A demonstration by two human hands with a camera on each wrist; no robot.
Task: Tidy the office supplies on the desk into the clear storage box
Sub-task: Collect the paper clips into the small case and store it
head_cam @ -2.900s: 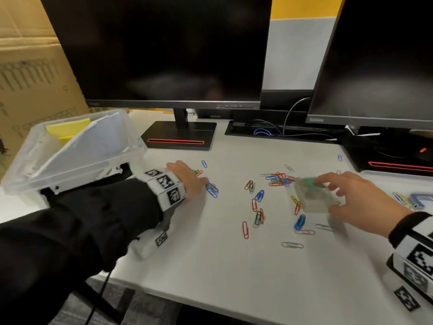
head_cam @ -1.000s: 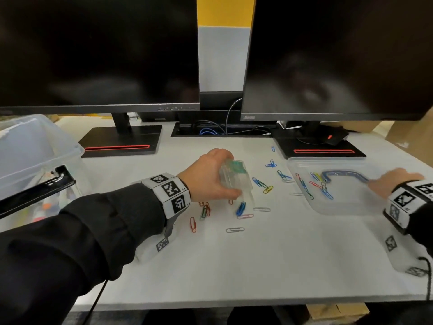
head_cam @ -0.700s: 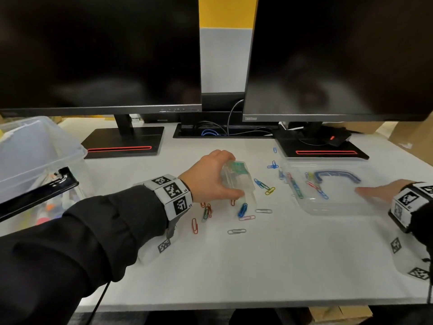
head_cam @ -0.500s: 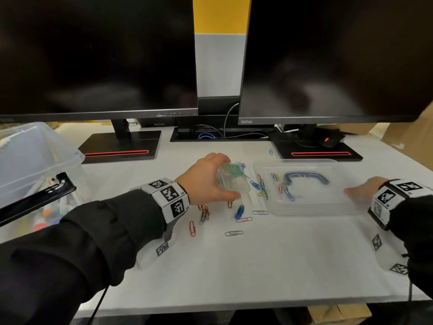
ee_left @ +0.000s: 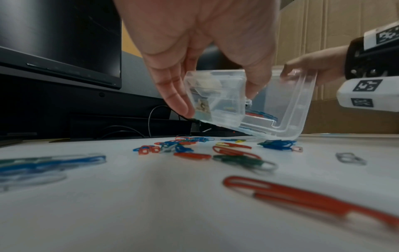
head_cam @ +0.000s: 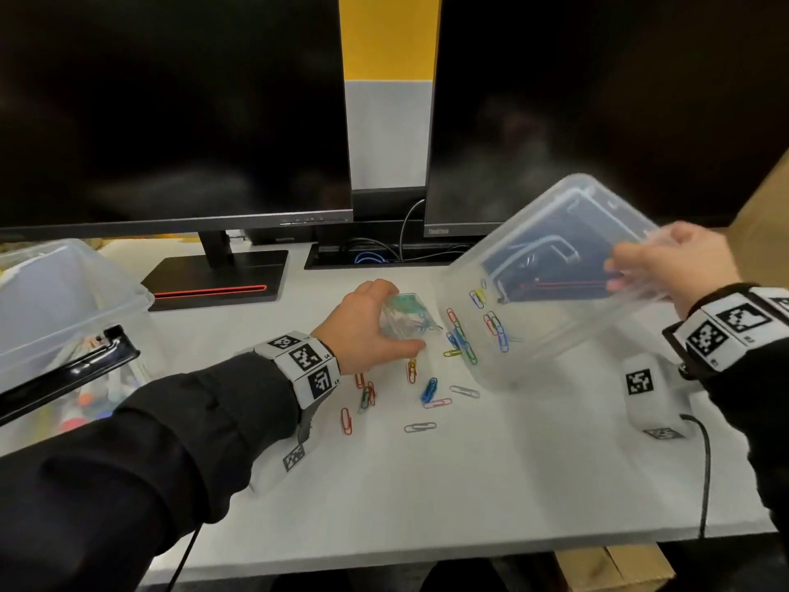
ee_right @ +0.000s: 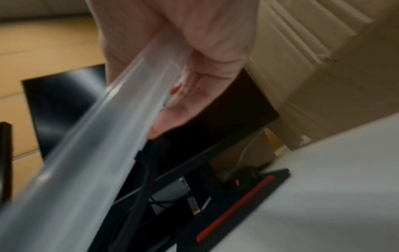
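My left hand [head_cam: 384, 324] grips a small clear clip case [head_cam: 407, 318] with a green label, tipped just above the white desk [head_cam: 427, 484]. The left wrist view shows thumb and fingers of that hand [ee_left: 217, 99] round the case [ee_left: 218, 102]. My right hand [head_cam: 640, 267] pinches the right edge of a clear lid [head_cam: 555, 301] with a handle. The lid is tilted, right side raised, left edge low beside the case. Several coloured paper clips [head_cam: 495, 326] sit at its low end. More clips [head_cam: 429, 388] lie loose on the desk. The right wrist view is blurred and shows fingers [ee_right: 179, 76] on the lid rim [ee_right: 97, 145].
The clear storage box [head_cam: 64, 292] with a black latch stands at the left edge. Two dark monitors [head_cam: 170, 121] and their stands [head_cam: 222, 279] with cables line the back. Cardboard [head_cam: 764, 215] is at the far right. The desk's front edge [head_cam: 427, 561] is near.
The small case went from my right hand to my left. My right hand slid the lid leftward to the case, then lifted its right edge so it tilts.
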